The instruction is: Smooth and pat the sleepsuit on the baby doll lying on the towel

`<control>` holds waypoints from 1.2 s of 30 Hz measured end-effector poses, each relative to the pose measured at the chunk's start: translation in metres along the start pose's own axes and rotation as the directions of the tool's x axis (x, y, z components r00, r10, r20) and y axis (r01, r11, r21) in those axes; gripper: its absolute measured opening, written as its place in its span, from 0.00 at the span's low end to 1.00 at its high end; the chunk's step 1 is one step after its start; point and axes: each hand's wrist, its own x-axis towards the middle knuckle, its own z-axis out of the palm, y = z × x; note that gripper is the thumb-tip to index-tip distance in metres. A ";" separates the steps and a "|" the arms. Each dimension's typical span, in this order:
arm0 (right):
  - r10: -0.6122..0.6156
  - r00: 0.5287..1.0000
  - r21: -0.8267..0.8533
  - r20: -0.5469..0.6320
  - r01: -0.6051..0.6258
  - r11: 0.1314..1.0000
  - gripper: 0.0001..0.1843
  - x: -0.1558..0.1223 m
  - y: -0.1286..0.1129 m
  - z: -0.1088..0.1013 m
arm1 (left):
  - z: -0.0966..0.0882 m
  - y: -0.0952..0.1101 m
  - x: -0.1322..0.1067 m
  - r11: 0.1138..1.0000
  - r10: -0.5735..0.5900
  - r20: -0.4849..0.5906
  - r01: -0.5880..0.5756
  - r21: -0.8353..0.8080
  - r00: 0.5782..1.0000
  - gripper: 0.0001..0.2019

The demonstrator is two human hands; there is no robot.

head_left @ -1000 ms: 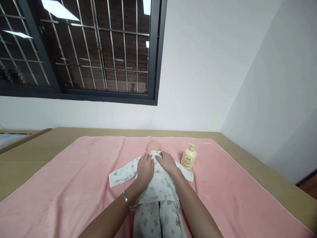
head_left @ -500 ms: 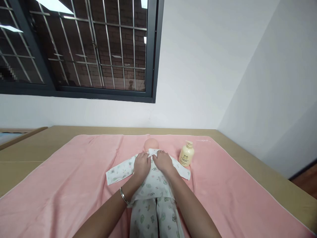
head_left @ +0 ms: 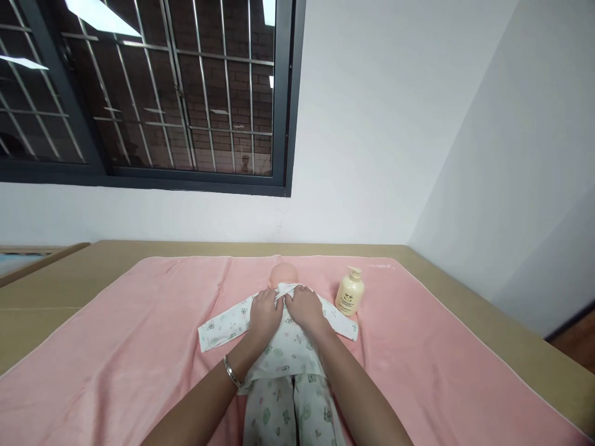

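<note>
A baby doll lies on its back, its bald head (head_left: pixel 284 274) towards the wall. It is dressed in a white printed baby shirt (head_left: pixel 290 347) with long sleeves spread to both sides, and matching baby trousers (head_left: pixel 269 412). At the shirt's neckline, my left hand (head_left: pixel 266 313) is closed on the cloth left of the middle. Just opposite, my right hand (head_left: pixel 304 306) grips the collar with its thumb close to the other thumb. The fingertips of both hands are partly hidden. A silver bracelet (head_left: pixel 231 371) circles my left wrist.
A cream pump bottle (head_left: pixel 350 291) stands right of the doll, close to the right sleeve. Beneath everything lies a pink blanket (head_left: pixel 121 334) on a tan padded surface (head_left: pixel 41 322). Behind are a white wall (head_left: pixel 362 124) and a barred window (head_left: pixel 186 93).
The view has tilted up slightly, so everything sits a little lower in the picture. Both hands stay at the shirt's collar, with the cloth between the thumbs shifted slightly.
</note>
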 end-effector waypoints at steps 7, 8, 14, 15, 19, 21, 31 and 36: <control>0.031 0.999 0.000 -0.036 -0.031 1.000 0.27 -0.003 -0.004 0.008 | 0.002 0.000 0.000 0.999 -0.045 0.000 0.045 -0.030 0.999 0.15; 0.037 0.999 0.003 -0.040 -0.037 0.999 0.27 -0.004 -0.006 0.010 | 0.002 -0.001 0.001 0.998 -0.056 0.012 0.056 -0.030 0.998 0.16; 0.006 1.000 0.105 -0.005 -0.005 0.994 0.28 0.005 0.002 0.015 | 0.001 -0.002 0.002 0.996 -0.073 0.035 0.074 -0.047 0.997 0.19; -0.003 1.000 0.130 0.006 0.002 0.991 0.27 0.007 0.006 0.016 | 0.001 -0.001 0.001 0.996 -0.069 0.042 0.071 -0.050 0.997 0.19; -0.031 0.999 0.229 0.035 0.022 0.973 0.26 0.014 0.024 0.011 | -0.003 0.014 -0.005 0.994 -0.023 0.068 0.030 -0.105 0.997 0.21; -0.045 0.998 0.266 0.046 0.032 0.964 0.25 0.012 0.035 0.001 | -0.009 0.031 -0.006 0.968 0.017 0.065 0.000 -0.251 0.998 0.22; 0.174 0.923 0.240 -0.344 -0.092 0.966 0.31 -0.007 0.091 -0.087 | -0.026 0.146 0.071 -0.277 0.081 0.669 0.662 -0.697 0.739 0.19; 0.221 0.955 0.125 -0.196 -0.199 0.972 0.28 -0.004 0.101 -0.084 | -0.014 0.175 0.093 -0.368 0.153 0.769 0.758 -0.538 0.621 0.29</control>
